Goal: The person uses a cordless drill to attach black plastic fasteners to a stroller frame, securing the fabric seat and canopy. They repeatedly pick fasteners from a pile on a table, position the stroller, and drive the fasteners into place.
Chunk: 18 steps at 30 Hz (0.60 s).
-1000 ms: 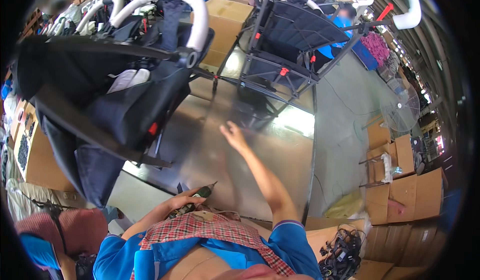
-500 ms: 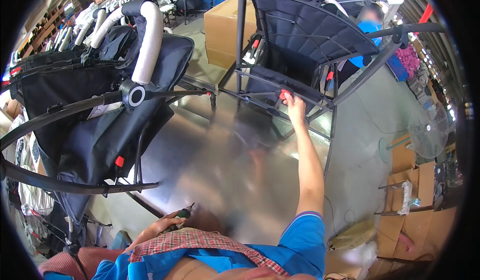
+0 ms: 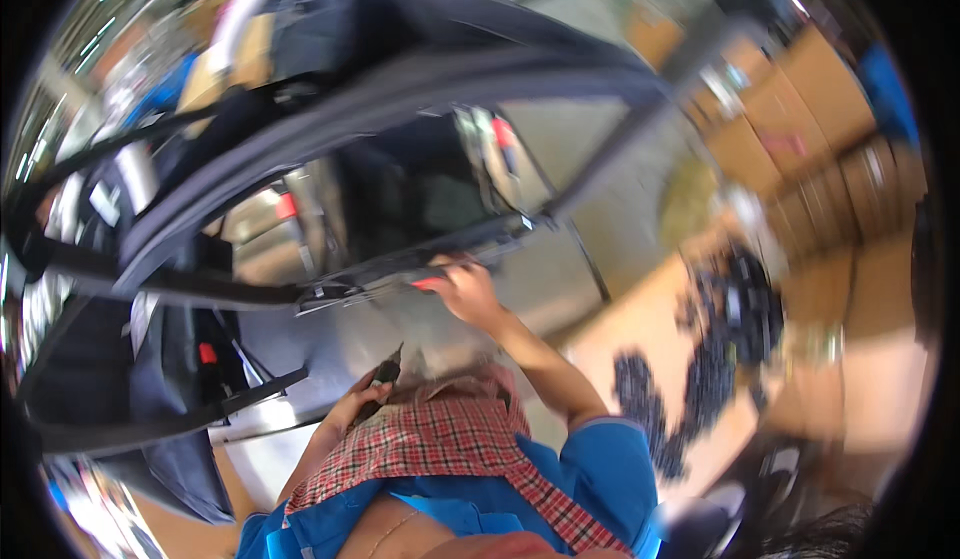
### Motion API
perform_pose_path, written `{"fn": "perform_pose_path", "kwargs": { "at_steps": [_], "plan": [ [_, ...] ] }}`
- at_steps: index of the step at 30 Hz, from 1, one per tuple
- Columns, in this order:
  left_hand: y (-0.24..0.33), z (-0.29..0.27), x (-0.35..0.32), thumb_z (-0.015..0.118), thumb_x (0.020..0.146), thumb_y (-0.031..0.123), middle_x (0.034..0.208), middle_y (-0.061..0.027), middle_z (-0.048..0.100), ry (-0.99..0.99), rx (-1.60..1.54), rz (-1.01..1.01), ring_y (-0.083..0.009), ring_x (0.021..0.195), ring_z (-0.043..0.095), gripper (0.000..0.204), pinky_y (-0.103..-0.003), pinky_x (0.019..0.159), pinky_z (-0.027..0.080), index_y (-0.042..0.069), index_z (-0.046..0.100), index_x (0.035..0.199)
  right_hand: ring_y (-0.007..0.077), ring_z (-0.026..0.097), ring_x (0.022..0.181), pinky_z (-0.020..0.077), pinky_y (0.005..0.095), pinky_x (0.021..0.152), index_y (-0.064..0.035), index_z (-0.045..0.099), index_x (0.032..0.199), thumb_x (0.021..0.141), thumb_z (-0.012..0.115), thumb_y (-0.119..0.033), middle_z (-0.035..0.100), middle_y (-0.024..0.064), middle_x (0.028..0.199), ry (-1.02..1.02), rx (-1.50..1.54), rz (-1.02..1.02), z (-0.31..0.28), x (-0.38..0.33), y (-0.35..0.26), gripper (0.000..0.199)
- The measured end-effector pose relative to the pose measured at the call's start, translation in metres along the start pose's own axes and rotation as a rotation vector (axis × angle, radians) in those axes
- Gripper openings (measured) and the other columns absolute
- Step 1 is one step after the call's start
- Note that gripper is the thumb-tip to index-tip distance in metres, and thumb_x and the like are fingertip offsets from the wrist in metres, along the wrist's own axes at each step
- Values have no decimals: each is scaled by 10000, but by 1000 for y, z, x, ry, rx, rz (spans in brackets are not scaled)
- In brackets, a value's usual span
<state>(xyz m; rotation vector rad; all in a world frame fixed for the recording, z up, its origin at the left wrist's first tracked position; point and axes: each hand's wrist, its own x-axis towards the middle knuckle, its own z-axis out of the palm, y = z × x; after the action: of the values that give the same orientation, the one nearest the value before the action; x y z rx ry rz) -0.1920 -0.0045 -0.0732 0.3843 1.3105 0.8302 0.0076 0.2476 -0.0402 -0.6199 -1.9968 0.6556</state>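
A dark stroller frame with black fabric (image 3: 400,184) stands on the shiny metal worktop (image 3: 345,334), close in front of me and blurred. My right hand (image 3: 470,291) is closed around a red tab (image 3: 432,283) at the near crossbar (image 3: 375,277) of that frame. Low on the left, nearer my body, my left hand (image 3: 362,396) holds a small power screwdriver (image 3: 388,369), its thin bit pointing up and away from the stroller fabric. The fingertips of my right hand are partly smeared by motion.
A second black stroller (image 3: 165,389) stands at the left, its curved tube (image 3: 180,427) reaching toward me. On the right, a tan board (image 3: 640,329) bears a heap of small black parts (image 3: 715,344). Cardboard boxes (image 3: 850,289) line the far right.
The view has swung right, bringing the black parts and more boxes in. The stroller has come nearer and turned, my right hand drawn in with it. The screwdriver stays in my left hand.
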Motion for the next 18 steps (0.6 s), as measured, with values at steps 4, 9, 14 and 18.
{"fn": "perform_pose_path", "kwargs": {
  "at_steps": [4,9,14,18],
  "plan": [
    [21,34,-5,695,843,226,1271,-57,531,-184,113,-193,-146,1144,496,701,-269,983,376,47,386,1446,385,613,809,494,442,704,-5,640,958,842,691,-331,649,183,850,-2,125,11,-9,-54,-37,350],
    [14,61,-6,691,844,240,1365,-82,485,-446,382,-92,-165,1254,436,733,-278,1051,319,42,354,1464,381,609,917,495,428,821,-3,633,978,883,656,-261,641,191,950,182,67,169,-54,-105,-94,276],
    [17,94,-20,679,851,261,1332,-77,511,-412,495,-85,-159,1170,495,752,-280,995,367,62,323,1482,356,617,978,502,423,867,-60,667,1048,857,665,-216,660,162,1022,230,-567,378,-168,-244,-61,247],
    [10,131,-27,698,829,275,1116,-42,605,-317,401,-156,-129,939,574,754,-264,833,443,117,351,1480,337,647,839,531,404,728,-39,680,893,824,664,-116,660,159,889,352,-719,862,-261,-327,-67,105]
  ]
}}
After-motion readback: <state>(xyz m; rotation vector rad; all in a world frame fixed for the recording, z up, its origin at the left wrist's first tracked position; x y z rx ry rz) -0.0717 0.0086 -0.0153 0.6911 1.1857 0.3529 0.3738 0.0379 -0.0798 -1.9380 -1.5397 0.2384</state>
